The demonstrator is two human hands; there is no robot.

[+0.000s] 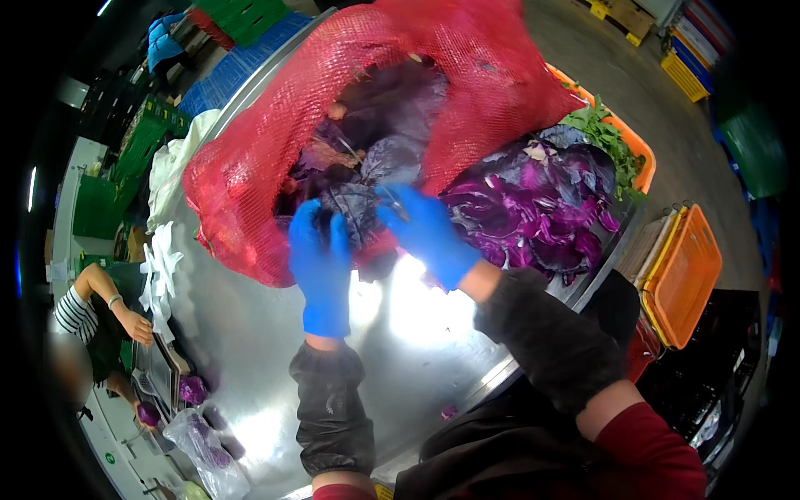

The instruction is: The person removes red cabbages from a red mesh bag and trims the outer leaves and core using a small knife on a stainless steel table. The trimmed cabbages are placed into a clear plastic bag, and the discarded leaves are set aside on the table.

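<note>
A large red mesh sack [250, 187] lies on a steel table [262, 331], its mouth gaping toward me. Dark red cabbages [394, 159] with loose outer leaves fill the mouth. My left hand [320, 269], in a blue glove, is at the near edge of the mouth, fingers apart beside a cabbage [350, 209]. To its right, my right hand [431, 234], also gloved, has bent fingers over the same cabbage. Something thin and greyish shows at its fingertips, too blurred to name. Trimmed purple cabbage leaves [525, 206] are heaped right of the sack.
An orange crate [647, 153] with green leaves stands behind the heap. Stacked crates [684, 275] stand off the right edge. At left, a co-worker [103, 312] holds a red cabbage [149, 414]. Another cabbage [192, 389] and a clear plastic bag [206, 447] lie nearby.
</note>
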